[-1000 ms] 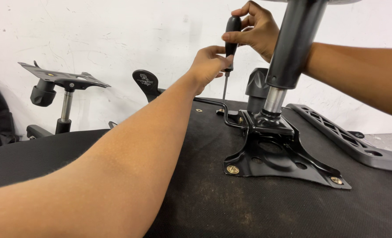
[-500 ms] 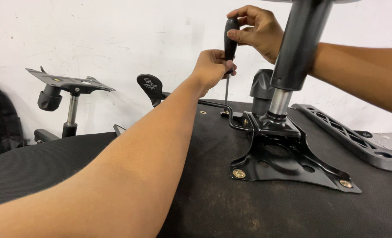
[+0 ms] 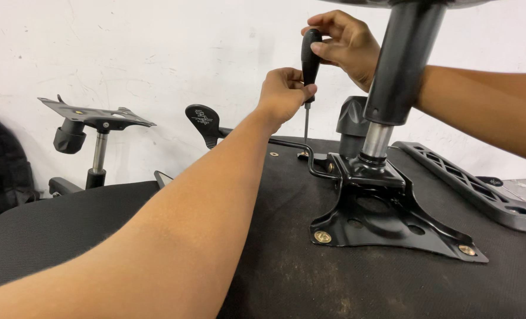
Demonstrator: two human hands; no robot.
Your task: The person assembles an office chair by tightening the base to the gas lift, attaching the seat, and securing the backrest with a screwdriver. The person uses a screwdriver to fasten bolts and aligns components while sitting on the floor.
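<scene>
Your left hand (image 3: 283, 93) pinched the lower handle of the upright screwdriver (image 3: 309, 62), your right hand (image 3: 348, 42) clasped its top, tip straight down at a far screw (image 3: 303, 155).

Since the earlier frames, the screwdriver (image 3: 309, 59) has been brought upright with its tip lowered onto the far bolt at the seat plate's (image 3: 387, 221) eleven o'clock corner.
</scene>
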